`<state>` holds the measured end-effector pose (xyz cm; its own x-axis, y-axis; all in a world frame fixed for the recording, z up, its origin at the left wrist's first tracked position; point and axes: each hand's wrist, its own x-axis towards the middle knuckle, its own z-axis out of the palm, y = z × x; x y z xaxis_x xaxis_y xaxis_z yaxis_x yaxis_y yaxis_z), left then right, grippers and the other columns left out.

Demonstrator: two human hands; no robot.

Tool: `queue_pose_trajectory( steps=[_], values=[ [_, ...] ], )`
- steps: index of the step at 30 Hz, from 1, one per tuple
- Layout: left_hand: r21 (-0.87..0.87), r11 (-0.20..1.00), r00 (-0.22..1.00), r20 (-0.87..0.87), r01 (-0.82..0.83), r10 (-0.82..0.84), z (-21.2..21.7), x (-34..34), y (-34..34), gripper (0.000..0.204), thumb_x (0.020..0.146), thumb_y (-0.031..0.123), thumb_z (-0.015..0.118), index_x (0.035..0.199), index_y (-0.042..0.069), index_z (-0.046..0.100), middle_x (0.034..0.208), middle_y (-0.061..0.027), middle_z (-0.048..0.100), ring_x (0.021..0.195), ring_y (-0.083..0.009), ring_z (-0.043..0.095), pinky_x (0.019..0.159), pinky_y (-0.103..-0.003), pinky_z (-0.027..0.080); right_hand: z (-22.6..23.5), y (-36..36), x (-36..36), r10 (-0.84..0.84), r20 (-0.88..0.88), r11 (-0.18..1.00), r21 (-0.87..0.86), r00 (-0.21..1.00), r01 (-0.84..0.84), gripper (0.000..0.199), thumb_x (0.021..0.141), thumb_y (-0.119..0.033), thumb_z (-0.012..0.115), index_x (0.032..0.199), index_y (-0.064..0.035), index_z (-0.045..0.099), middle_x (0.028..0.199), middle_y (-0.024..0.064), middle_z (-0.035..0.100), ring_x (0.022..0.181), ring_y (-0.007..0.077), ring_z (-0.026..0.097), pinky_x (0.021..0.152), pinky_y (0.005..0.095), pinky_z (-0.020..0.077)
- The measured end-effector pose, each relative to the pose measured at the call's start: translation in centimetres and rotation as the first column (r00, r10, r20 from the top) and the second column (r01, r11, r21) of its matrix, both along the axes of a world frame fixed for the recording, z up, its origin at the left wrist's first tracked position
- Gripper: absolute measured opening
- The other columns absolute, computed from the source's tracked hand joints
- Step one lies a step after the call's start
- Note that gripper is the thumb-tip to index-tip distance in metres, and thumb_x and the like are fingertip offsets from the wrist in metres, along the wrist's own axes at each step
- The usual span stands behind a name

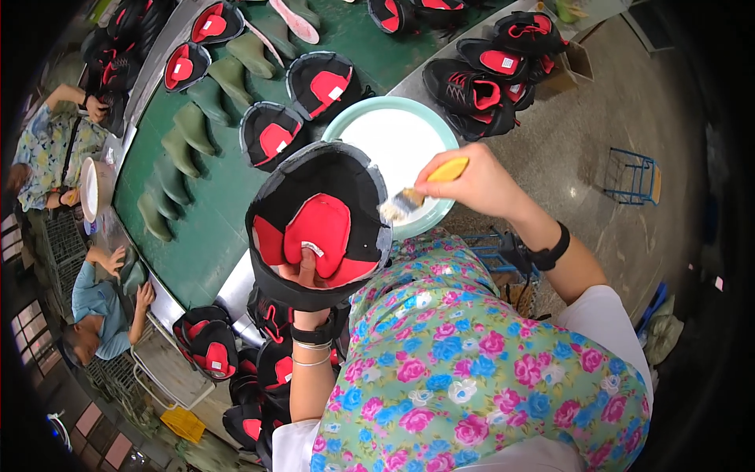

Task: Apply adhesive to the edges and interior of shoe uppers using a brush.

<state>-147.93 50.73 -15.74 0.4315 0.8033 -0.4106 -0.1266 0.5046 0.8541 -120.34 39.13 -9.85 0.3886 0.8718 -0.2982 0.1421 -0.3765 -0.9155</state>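
Mid-frame, the left hand (303, 271) reaches inside a black-and-red shoe upper (318, 224), fingers hidden, holding it up beside the white glue bowl (397, 141). The right hand (472, 185) pinches a yellow brush (421, 189), bristles at the upper's grey rim. Gluing looks partly done; more uppers (271, 134) wait on the green belt (212, 228).

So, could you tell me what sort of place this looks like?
Most likely a shoe factory line: many black-and-red shoe uppers lie along a green belt beside green lasts, and the right hand brushes one from a bowl.
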Motion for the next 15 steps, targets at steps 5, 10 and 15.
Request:
queue_pose_trajectory(
  steps=[5, 10, 15],
  values=[
    [-0.208, 0.976, 0.993, 0.081, -0.062, 0.08, -1.6, -2.9, 0.9, 0.039, 0.092, 0.017, 0.055, 0.129, 0.009, 0.045, 0.122, -0.0073, 0.054, 0.107, -0.0237, 0.056, 0.091, -0.037, 0.047, -0.6, 2.9, 0.6, -0.014, 0.124, 1.0, -0.016, 0.992, 0.016, 0.014, 0.077, -0.01, 0.072, 0.086, -0.0002, 0.07, 0.078, 0.0038, 0.068, 0.071, 0.0072, 0.06, 0.066, 0.0213, 0.0468],
    [-0.526, 0.843, 0.91, 0.397, 0.116, 0.122, -3.6, -7.1, 2.7, 0.031, 0.084, 0.01, 0.054, 0.114, 0.002, 0.056, 0.106, -0.0134, 0.064, 0.095, -0.0274, 0.063, 0.085, -0.039, 0.053, 2.8, 5.9, -2.3, 0.038, 0.098, 0.991, 0.122, 0.994, -0.05, 0.014, 0.077, -0.008, 0.072, 0.089, -0.0004, 0.07, 0.083, 0.0058, 0.069, 0.074, 0.0081, 0.062, 0.067, 0.0217, 0.0482],
    [-0.4, 0.878, 0.944, 0.297, 0.262, -0.147, -4.1, -5.9, 2.8, 0.051, 0.082, 0.019, 0.061, 0.126, -0.004, 0.047, 0.119, -0.0179, 0.058, 0.106, -0.0274, 0.059, 0.093, -0.038, 0.05, 4.6, 8.8, -7.5, 0.567, -0.101, 0.793, 0.336, 0.818, -0.508, 0.017, 0.075, -0.005, 0.073, 0.093, -0.004, 0.072, 0.087, 0.0051, 0.07, 0.079, 0.0097, 0.064, 0.073, 0.023, 0.0483]
  ],
)
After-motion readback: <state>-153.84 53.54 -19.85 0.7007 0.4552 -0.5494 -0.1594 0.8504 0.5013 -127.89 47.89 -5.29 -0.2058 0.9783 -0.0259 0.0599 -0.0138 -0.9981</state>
